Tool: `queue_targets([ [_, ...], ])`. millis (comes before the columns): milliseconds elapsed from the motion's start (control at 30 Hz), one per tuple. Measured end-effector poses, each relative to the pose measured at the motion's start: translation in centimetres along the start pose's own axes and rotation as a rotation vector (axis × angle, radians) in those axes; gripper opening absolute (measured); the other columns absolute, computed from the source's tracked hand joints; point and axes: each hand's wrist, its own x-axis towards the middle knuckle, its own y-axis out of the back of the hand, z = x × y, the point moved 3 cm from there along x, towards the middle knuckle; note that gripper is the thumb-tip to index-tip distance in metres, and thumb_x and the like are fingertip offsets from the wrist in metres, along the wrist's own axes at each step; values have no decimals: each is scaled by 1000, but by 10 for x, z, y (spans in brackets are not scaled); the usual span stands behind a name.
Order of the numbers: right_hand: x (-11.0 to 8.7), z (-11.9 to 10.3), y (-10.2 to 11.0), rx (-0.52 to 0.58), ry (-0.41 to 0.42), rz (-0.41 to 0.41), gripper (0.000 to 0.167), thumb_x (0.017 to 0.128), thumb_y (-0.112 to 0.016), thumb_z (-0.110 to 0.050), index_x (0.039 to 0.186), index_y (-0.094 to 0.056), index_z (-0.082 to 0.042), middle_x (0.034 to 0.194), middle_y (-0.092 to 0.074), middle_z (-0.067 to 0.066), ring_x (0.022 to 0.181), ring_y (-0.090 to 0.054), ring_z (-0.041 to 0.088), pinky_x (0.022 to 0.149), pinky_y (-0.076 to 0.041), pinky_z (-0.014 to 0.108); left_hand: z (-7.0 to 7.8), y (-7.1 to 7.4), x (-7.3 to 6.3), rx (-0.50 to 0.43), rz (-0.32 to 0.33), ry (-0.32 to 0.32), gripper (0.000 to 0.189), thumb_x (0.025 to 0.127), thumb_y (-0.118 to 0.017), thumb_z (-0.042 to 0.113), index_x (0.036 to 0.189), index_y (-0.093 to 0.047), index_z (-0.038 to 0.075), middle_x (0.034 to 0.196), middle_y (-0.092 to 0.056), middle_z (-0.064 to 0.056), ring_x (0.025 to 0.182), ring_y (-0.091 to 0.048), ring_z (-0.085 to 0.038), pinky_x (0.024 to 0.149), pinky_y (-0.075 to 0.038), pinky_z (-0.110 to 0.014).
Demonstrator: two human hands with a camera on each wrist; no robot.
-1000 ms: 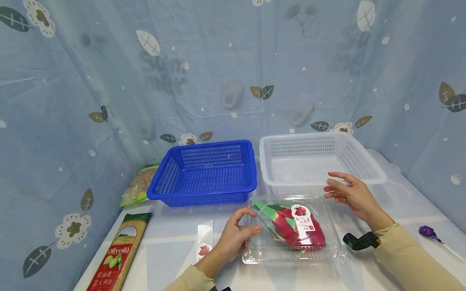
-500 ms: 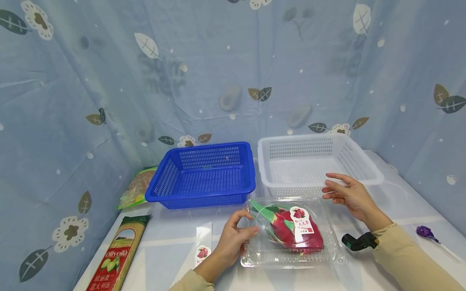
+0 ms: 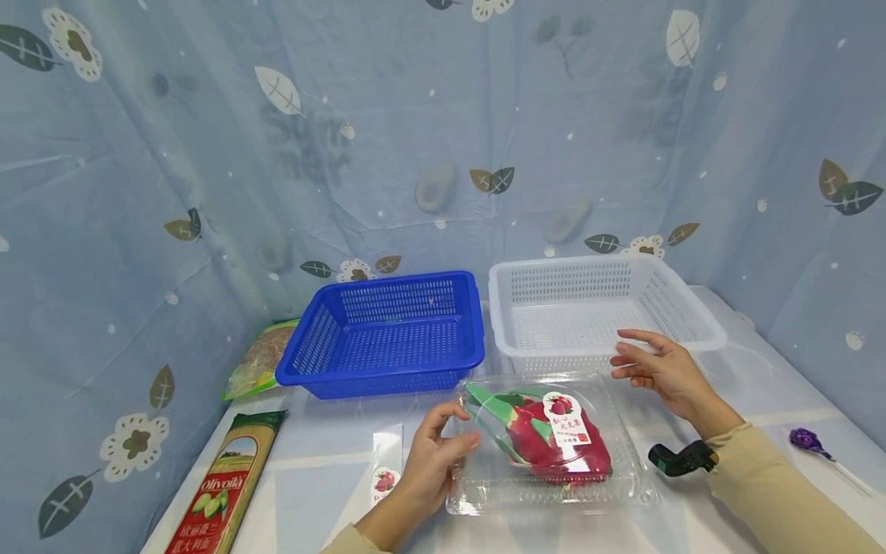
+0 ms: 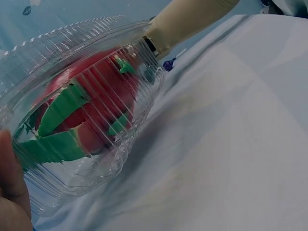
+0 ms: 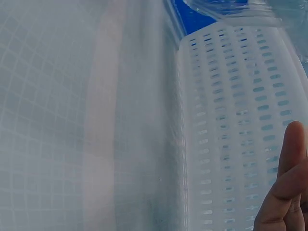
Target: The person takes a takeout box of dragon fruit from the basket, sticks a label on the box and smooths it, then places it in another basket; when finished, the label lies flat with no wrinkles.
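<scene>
My left hand (image 3: 432, 462) grips the left edge of a clear plastic clamshell box (image 3: 616, 492), thumb and fingers at its side. Inside lies a red dragon fruit (image 3: 533, 435) with green scales, under a lid bearing a white fruit label (image 3: 567, 423). The left wrist view shows the box (image 4: 86, 178) from the side, above the white cloth, with part of the hand (image 4: 12, 192) at its end. My right hand (image 3: 664, 377) is held off the box's right side with relaxed fingers, holding nothing. In the right wrist view its fingers (image 5: 291, 149) are near the white basket's wall.
A blue basket (image 3: 388, 382) and a white basket (image 3: 713, 338) stand behind the box. To the left lie a spaghetti packet (image 3: 214, 500), a green-edged bag (image 3: 259, 362) and a label strip (image 3: 388, 446). A purple lollipop (image 3: 806, 440) lies at the right.
My left hand has shifted slightly left with the box, whose left side swings a little toward me. The right hand stays almost still.
</scene>
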Motion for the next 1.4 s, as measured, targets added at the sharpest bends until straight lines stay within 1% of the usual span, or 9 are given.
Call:
queue_targets([
  [167,0,0,1,-7,-3,14,23,97,-64,-25,116,-56,-34,86,-76,-7,72,-73,9,59,-56,20,16,0,-6,26,29,20,30,81,-68,5,97,-59,28,157,-23,-11,46,-41,2,32,-31,-13],
  [300,1,-1,2,-4,-7,18,23,97,-64,-25,117,-56,-33,85,-76,-7,72,-73,9,59,-56,20,32,-1,-8,53,26,13,28,82,-67,8,98,-57,28,162,-13,-17,45,-40,2,32,-30,-13],
  [467,2,0,3,-1,-20,15,25,96,-64,-25,120,-56,-30,86,-76,-7,72,-73,8,60,-56,20,52,-2,-5,40,16,-29,27,84,-64,7,99,-56,28,159,-16,-20,44,-40,1,32,-30,-12],
  [600,2,0,3,-11,-28,32,26,95,-66,-26,119,-56,-31,85,-75,-8,71,-71,8,60,-57,20,68,-4,4,10,35,-69,27,85,-63,5,97,-57,28,152,-26,-19,43,-39,0,32,-30,-12],
  [700,1,0,3,-25,-27,53,25,95,-67,-26,117,-58,-32,83,-72,-10,69,-68,6,60,-56,20,77,-5,16,-2,69,-92,26,86,-64,5,97,-58,28,148,-32,-17,44,-40,-1,32,-29,-12],
  [833,2,-1,4,-14,-20,55,25,94,-67,-24,117,-61,-31,80,-70,-11,64,-63,4,59,-55,20,87,-5,36,-20,107,-110,25,87,-63,6,97,-59,29,152,-31,-15,45,-43,-1,32,-30,-12],
  [1067,2,0,2,5,-18,-6,27,98,-62,-24,123,-55,-30,81,-76,-5,73,-74,9,60,-56,19,98,-3,78,17,147,-119,24,88,-64,8,98,-58,29,154,-34,-9,44,-41,-1,32,-30,-15],
  [1233,2,0,3,-1,-30,11,34,96,-64,-25,128,-50,-25,86,-77,-6,74,-74,9,62,-56,20,101,-5,110,25,110,-127,24,87,-63,7,99,-58,26,145,-43,-9,42,-38,-2,32,-29,-16],
  [1400,1,1,1,9,-21,-3,28,97,-63,-24,123,-54,-28,87,-77,-5,74,-74,9,61,-56,20,99,-11,142,-1,84,-142,24,87,-63,4,98,-58,25,132,-50,-9,38,-36,-2,31,-29,-16],
])
